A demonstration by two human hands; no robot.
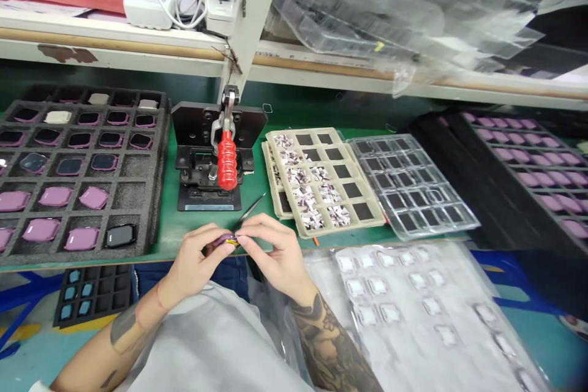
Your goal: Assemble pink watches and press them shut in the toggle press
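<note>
Near the front edge of the green table, my left hand (195, 257) grips a small purple watch case (224, 237) between thumb and fingers. A strip of yellow shows along the case's lower edge. My right hand (275, 254) is closed in a pinch, thumb and fingertips on the right end of the same case; any small part between them is hidden. Dark tweezers (251, 208) extend up and right from behind the fingertips; whether they are held or lying there, I cannot tell. Just behind stands a black clamp fixture with a red handle (227, 162), raised upright.
At left, a grey foam tray (134, 166) holds purple watch cases and dark-screened watches. Right of the clamp are beige trays (377, 215) of small white pieces and a clear tray (467, 225) of black squares. A plastic sheet (404, 349) with framed pieces lies lower right.
</note>
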